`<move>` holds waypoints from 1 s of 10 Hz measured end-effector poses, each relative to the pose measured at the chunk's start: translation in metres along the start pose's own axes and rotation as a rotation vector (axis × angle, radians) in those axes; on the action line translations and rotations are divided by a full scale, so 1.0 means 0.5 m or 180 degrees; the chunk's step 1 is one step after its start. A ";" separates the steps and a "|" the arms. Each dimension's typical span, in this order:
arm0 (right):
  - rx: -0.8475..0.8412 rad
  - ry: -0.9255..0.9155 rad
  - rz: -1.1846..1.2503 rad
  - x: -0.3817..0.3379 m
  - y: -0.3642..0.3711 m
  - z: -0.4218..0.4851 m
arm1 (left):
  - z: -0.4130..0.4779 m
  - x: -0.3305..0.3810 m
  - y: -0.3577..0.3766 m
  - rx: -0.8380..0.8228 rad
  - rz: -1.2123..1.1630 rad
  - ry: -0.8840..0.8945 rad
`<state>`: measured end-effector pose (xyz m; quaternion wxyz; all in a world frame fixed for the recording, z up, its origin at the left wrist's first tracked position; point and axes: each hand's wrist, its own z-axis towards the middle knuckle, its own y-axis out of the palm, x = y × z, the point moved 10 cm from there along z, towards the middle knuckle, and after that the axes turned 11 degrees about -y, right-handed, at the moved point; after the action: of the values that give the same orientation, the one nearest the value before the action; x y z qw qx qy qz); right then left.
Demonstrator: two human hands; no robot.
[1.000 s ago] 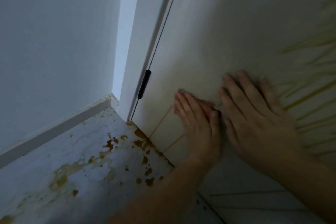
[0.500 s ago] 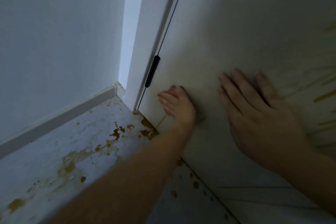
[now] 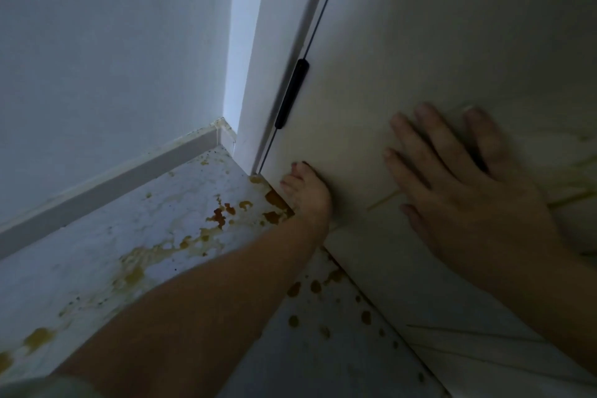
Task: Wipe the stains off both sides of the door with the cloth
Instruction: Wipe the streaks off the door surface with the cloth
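The door (image 3: 420, 42), pale and closed against its frame, fills the right half of the frame and runs down to the floor (image 3: 113, 252) at lower centre. A black hinge (image 3: 291, 94) sits on its left edge, right of upper centre. Thin yellowish stains (image 3: 384, 200) streak the door face at centre right, with more smears toward the right edge.

The left hand (image 3: 308, 194) reaches in from the lower left, its forearm crossing the floor, and presses against the bottom corner of the door just below the hinge. Its fingers (image 3: 292, 176) curl toward the door, so whether the grip holds anything cannot be told. The right hand (image 3: 468, 191) lies flat on the door at centre right, fingers spread wide and holding nothing visible, with a yellow streak just beside its little finger.

The cloth is not visible anywhere; it may be hidden under a hand, but that cannot be told.

Brown and yellow splatters (image 3: 223, 216) mark the pale floor near the door corner and trail toward the lower left. A skirting board (image 3: 113, 184) runs along the wall (image 3: 113, 42) at left. No writing, brand or label can be read.
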<state>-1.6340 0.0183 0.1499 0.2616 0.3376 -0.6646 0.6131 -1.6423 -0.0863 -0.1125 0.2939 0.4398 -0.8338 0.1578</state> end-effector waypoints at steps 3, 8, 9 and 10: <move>0.0271 0.0086 0.0211 -0.002 0.006 -0.002 | -0.069 -0.075 0.049 -0.0139 0.0272 0.0106; 0.0175 0.0157 0.0354 0.008 -0.023 -0.021 | -0.218 0.100 0.040 -0.0068 -0.0086 0.2292; 0.0252 0.0394 0.0464 0.030 -0.041 -0.074 | -0.274 0.202 0.017 0.0312 0.0391 0.3761; 0.0243 0.0471 0.0554 0.034 -0.042 -0.108 | -0.283 0.232 0.008 0.0756 0.0705 0.4402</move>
<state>-1.6323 0.0690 0.1822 0.2427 0.2422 -0.6464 0.6816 -1.6467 -0.0845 0.0705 0.6881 0.1805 -0.4732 0.5196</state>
